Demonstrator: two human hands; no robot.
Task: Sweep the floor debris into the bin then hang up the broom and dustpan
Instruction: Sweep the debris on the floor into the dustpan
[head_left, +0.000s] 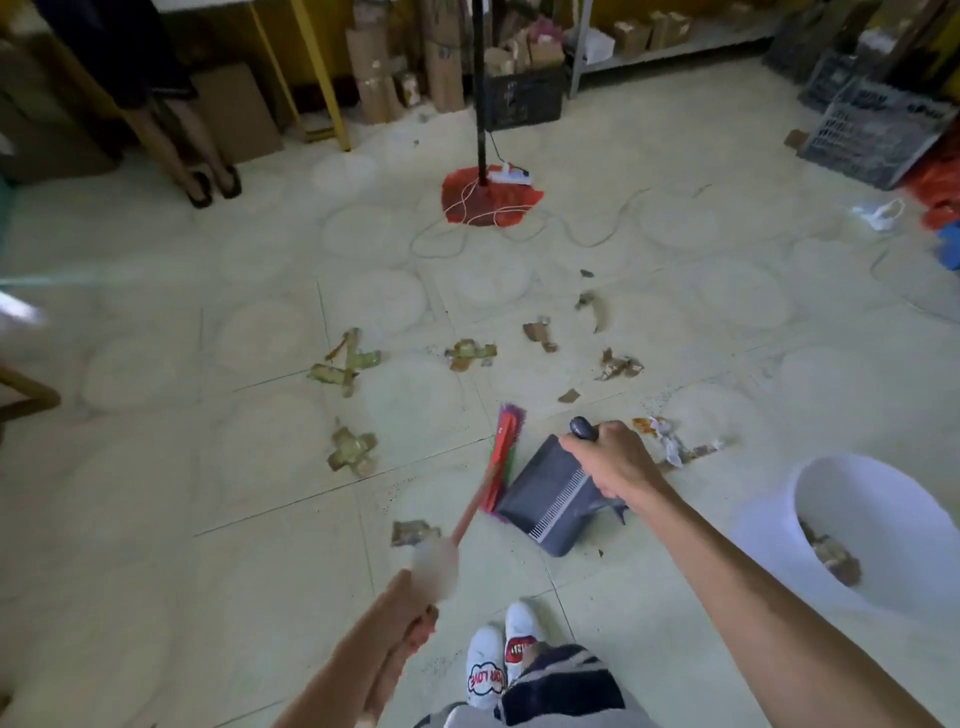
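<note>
My left hand (413, 621) grips the red handle of a broom (501, 457), whose red and purple head rests on the tiled floor against the mouth of a dark grey dustpan (545, 499). My right hand (610, 462) holds the dustpan's upright handle. Several scraps of brown and green debris (343, 364) lie scattered on the floor ahead, and one piece (413, 532) lies near the broom handle. A crumpled wrapper (670, 441) lies right of the dustpan. The white bin (852, 519) stands at the right with some debris inside.
A black pole on a red base (488, 200) with a power strip and white cable stands ahead. Another person's legs (200, 150) are at the far left by a yellow table leg (322, 78). Boxes, crates (878, 130) and shelving line the back. My feet (498, 660) are below.
</note>
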